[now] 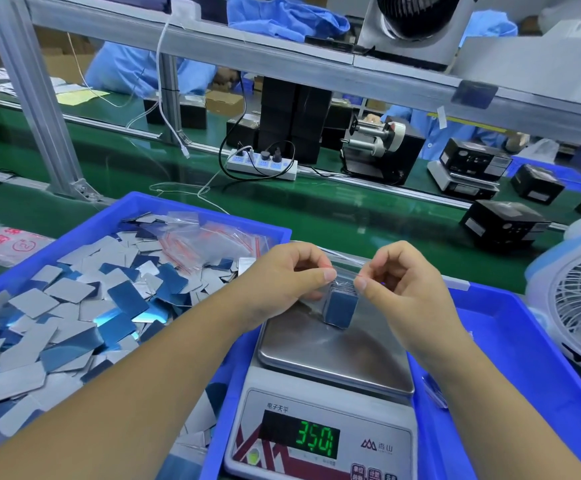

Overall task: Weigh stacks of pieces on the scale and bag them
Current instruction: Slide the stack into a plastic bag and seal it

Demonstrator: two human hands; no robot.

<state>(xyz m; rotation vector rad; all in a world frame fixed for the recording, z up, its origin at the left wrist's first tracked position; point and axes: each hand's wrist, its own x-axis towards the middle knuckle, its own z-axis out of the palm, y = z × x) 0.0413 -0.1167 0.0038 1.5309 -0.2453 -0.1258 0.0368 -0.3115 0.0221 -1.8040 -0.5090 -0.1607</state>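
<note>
Blue tray [209, 216]: lying at left, holding loose pieces [74, 306] and spare bags [209, 244].
Left hand [282, 278]: pinching the bag [342, 289] top.
Stack [341, 308]: sitting inside the bag, over the scale [334, 368] pan.
Right hand [400, 278]: pinching the bag's other corner.
Fan [573, 299]: standing far right.

Factory assy line: green conveyor belt [282, 202], alu frame [40, 109], blue-gowned workers [126, 71].

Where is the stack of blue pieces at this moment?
In the head view, centre-right: the stack sits inside a clear bag on the scale's pan, between both hands.
</note>
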